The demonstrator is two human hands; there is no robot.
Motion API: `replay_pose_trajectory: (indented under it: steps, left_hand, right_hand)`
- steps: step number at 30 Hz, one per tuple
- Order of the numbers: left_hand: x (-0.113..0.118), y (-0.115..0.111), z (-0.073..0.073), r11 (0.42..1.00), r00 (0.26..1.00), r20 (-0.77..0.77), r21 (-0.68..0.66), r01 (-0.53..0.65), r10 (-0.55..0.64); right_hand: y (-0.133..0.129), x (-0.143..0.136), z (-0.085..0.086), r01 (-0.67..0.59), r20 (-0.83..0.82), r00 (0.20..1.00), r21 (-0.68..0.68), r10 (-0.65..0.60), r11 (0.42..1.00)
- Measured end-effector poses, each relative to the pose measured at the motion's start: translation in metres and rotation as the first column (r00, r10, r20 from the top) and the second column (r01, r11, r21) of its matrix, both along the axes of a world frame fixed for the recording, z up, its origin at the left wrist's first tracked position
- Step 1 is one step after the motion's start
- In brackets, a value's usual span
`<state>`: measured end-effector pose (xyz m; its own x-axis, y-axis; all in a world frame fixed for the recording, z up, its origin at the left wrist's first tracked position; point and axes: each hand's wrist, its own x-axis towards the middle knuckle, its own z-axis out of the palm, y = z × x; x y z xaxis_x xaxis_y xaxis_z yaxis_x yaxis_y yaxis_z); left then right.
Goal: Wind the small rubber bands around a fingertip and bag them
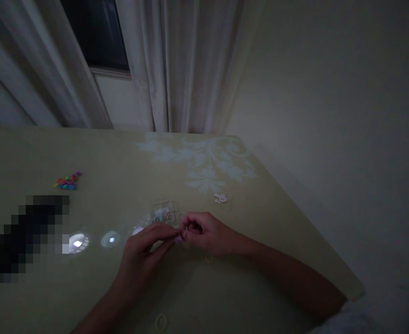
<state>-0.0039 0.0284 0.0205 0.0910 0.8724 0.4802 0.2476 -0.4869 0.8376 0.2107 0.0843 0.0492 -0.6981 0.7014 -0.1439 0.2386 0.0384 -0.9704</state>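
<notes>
My left hand and my right hand meet at the fingertips over the table. A small pale and dark striped piece shows at my left fingertips, which are pinched on it. The fingers of my right hand are curled and pinched right beside it; whatever they hold is too small and dim to make out. Just behind my hands lies a clear plastic box with several small coloured rings in it. A thin pale yellow ring lies under my right wrist, and another yellow ring is near the bottom of the view.
Small white pieces lie on clear plastic beyond my right hand. A pile of bright multicoloured pieces sits at the left. The glossy table has a leaf pattern and reflected lights. Curtains hang behind it; a wall stands right.
</notes>
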Motion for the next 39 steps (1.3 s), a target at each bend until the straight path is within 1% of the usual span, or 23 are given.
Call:
replay_pose_trajectory:
  steps: [2, 4, 5, 7, 9, 10, 11, 12, 15, 18, 21, 25, 28, 31, 35, 39]
  left_hand:
    - [-0.001, 0.0, 0.0, 1.0, 1.0, -0.016, 0.022, 0.007, -0.007]
    - [-0.004, 0.002, 0.002, 0.999, 0.999, -0.053, 0.041, -0.009, 0.011]
    - [-0.006, 0.004, 0.004, 0.998, 0.996, -0.081, 0.047, -0.035, 0.039]
    - [-0.014, 0.011, 0.009, 0.991, 0.981, -0.147, 0.052, -0.123, 0.13]
    - [-0.025, 0.022, 0.016, 0.974, 0.938, -0.263, 0.04, -0.221, 0.224]
    - [-0.031, 0.029, 0.019, 0.968, 0.901, -0.357, 0.048, -0.247, 0.247]
    - [-0.037, 0.036, 0.022, 0.966, 0.846, -0.472, 0.057, -0.251, 0.247]
    - [-0.042, 0.043, 0.024, 0.967, 0.814, -0.53, 0.055, -0.247, 0.238]
    - [-0.055, 0.062, 0.03, 0.969, 0.742, -0.632, 0.061, -0.24, 0.224]
    - [-0.057, 0.071, 0.033, 0.973, 0.678, -0.708, 0.059, -0.224, 0.198]
    - [-0.053, 0.074, 0.031, 0.979, 0.627, -0.762, 0.046, -0.198, 0.162]
    - [-0.048, 0.075, 0.024, 0.985, 0.592, -0.796, 0.031, -0.172, 0.128]
    - [-0.047, 0.076, 0.021, 0.985, 0.599, -0.791, 0.027, -0.173, 0.127]
    - [-0.048, 0.078, 0.021, 0.983, 0.639, -0.757, 0.023, -0.182, 0.136]
    - [-0.048, 0.078, 0.024, 0.982, 0.725, -0.671, 0.023, -0.187, 0.154]
    - [-0.046, 0.068, 0.023, 0.98, 0.822, -0.541, 0.024, -0.197, 0.178]
  right_hand:
    - [0.0, -0.003, -0.002, 0.016, -0.028, 0.999, -0.042, -0.017, 0.999]
    - [0.004, -0.003, -0.002, 0.056, -0.029, 0.998, -0.02, -0.057, 0.998]
    - [0.007, -0.002, -0.002, 0.089, -0.019, 0.996, 0.016, -0.089, 0.996]
    - [0.015, 0.002, -0.002, 0.162, 0.023, 0.986, 0.134, -0.167, 0.978]
    - [0.024, 0.007, -0.003, 0.202, 0.09, 0.968, 0.284, -0.236, 0.937]
    - [0.028, 0.01, -0.003, 0.193, 0.137, 0.957, 0.359, -0.256, 0.913]
    - [0.032, 0.011, -0.004, 0.17, 0.185, 0.945, 0.428, -0.27, 0.888]
    - [0.035, 0.011, -0.005, 0.141, 0.229, 0.932, 0.484, -0.28, 0.863]
    - [0.04, 0.006, -0.009, 0.067, 0.305, 0.907, 0.577, -0.292, 0.814]
    - [0.042, -0.005, -0.016, 0.037, 0.328, 0.899, 0.606, -0.291, 0.795]
    - [0.042, -0.014, -0.024, 0.019, 0.351, 0.885, 0.629, -0.306, 0.777]
    - [0.042, -0.017, -0.032, -0.009, 0.382, 0.872, 0.638, -0.307, 0.77]
    - [0.043, -0.017, -0.034, -0.04, 0.407, 0.866, 0.634, -0.29, 0.772]
    - [0.042, -0.018, -0.033, -0.069, 0.438, 0.853, 0.631, -0.282, 0.773]
    - [0.038, -0.019, -0.035, -0.104, 0.475, 0.833, 0.637, -0.283, 0.764]
    - [0.036, -0.016, -0.031, -0.133, 0.499, 0.827, 0.623, -0.261, 0.77]
